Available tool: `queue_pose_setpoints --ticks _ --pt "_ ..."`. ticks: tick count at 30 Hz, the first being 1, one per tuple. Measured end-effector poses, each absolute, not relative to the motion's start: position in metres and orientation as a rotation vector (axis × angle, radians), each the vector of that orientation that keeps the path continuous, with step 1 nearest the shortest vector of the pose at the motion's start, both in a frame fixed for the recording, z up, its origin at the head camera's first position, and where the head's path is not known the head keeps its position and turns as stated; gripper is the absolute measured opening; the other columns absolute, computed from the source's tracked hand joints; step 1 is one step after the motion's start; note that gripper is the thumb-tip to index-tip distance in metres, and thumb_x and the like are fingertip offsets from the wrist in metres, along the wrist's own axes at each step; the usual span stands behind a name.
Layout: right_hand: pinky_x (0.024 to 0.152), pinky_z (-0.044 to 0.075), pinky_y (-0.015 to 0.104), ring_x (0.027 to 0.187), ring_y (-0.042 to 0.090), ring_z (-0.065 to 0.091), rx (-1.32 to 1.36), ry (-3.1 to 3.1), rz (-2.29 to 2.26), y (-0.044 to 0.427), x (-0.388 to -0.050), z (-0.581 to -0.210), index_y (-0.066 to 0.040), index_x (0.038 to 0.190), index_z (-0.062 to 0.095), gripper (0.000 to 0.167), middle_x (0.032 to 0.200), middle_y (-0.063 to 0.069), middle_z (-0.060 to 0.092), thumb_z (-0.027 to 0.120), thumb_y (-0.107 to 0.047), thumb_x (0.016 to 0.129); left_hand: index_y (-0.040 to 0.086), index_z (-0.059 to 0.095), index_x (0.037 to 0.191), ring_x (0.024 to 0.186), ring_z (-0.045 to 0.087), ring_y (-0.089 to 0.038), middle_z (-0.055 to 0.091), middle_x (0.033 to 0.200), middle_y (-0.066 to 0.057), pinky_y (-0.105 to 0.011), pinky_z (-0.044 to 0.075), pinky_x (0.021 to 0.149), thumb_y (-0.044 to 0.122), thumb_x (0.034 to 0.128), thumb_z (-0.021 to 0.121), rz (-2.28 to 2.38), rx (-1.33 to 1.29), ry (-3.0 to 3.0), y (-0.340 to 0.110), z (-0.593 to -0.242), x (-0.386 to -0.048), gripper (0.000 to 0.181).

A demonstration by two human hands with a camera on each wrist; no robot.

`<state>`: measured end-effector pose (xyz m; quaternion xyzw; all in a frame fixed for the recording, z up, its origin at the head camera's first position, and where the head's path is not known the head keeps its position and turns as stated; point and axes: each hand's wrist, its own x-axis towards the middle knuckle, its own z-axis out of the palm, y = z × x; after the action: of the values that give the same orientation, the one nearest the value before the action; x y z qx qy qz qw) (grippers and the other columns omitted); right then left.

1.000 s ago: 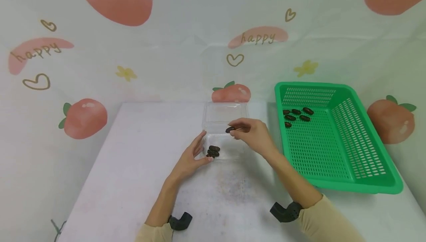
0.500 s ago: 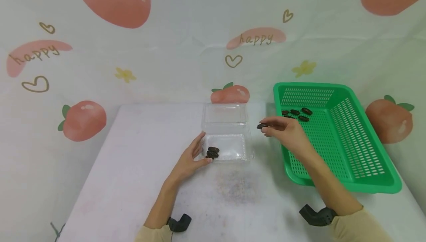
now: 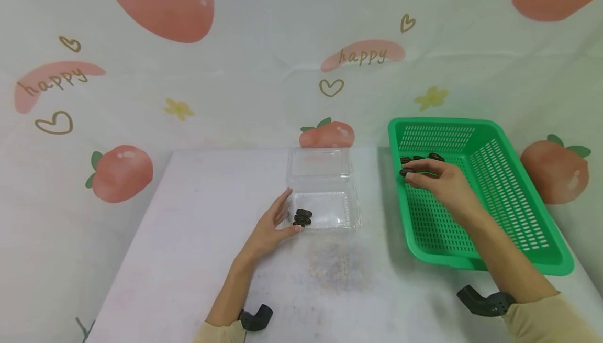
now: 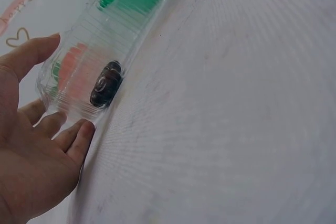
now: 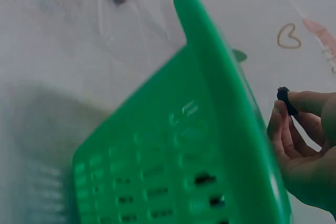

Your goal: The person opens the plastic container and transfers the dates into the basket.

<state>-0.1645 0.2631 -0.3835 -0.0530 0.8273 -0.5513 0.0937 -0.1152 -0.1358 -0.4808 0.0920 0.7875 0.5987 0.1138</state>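
My right hand (image 3: 445, 186) pinches a dark brown, wrinkled date (image 3: 405, 172) between thumb and fingertips, over the left side of the green basket (image 3: 499, 123). In the right wrist view that date (image 5: 286, 98) shows above the basket's rim. My left hand (image 3: 269, 230) rests against the left side of a clear plastic box (image 3: 330, 209), fingers extended and thumb at its front edge. Several dates (image 3: 302, 217) lie stacked at the box's left end, partly behind the thumb. The left wrist view shows the fingertips beside the box wall, with dates (image 4: 106, 84) visible through it.
Several more dates (image 3: 436, 157) lie at the back left of the basket, some hidden behind my right hand. The box's clear lid (image 3: 320, 164) is folded back behind it on the white table (image 3: 202, 217). A printed cloth (image 3: 254, 70) hangs at the table's back.
My right hand has moved right with the pinched date, from above the clear box to over the basket's left side. The left hand and the dates in the box stay put.
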Motion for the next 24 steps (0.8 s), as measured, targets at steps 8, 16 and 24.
queue_pose_setpoints --ticks 8,16,24 --pt "0.086 0.053 0.016 0.095 0.003 0.067 -0.142 2.481 -1.633 0.292 -0.169 -0.393 -0.001 0.134 0.059 0.047 0.141 -0.001 0.047 0.065 -0.031 0.098 0.011 0.019 0.159 0.148 0.024 -0.03 0.017 0.164 -0.008 -0.037 0.027 0.119 0.008 0.0882 0.075 1.724 0.253 2.291 -0.131 -0.457 -0.11 0.091" --pt "0.089 0.055 0.021 0.1 0.004 0.069 -0.127 2.209 -1.883 0.316 -0.179 -0.405 0.004 0.133 0.059 0.041 0.119 -0.009 0.063 0.064 -0.017 0.098 0.024 0.021 0.16 0.148 0.025 -0.024 0.018 0.164 0.0 -0.036 0.027 0.119 0.014 0.0883 0.077 1.735 0.253 2.318 -0.137 -0.486 -0.116 0.091" --pt "0.087 0.055 0.019 0.098 0.001 0.068 -0.045 2.349 -1.679 0.331 -0.187 -0.415 0.0 0.134 0.059 0.044 0.107 -0.021 0.066 0.063 -0.026 0.099 0.031 0.024 0.158 0.147 0.027 -0.022 0.021 0.163 0.004 -0.034 0.029 0.118 0.018 0.0871 0.078 1.752 0.269 2.323 -0.137 -0.486 -0.116 0.09"
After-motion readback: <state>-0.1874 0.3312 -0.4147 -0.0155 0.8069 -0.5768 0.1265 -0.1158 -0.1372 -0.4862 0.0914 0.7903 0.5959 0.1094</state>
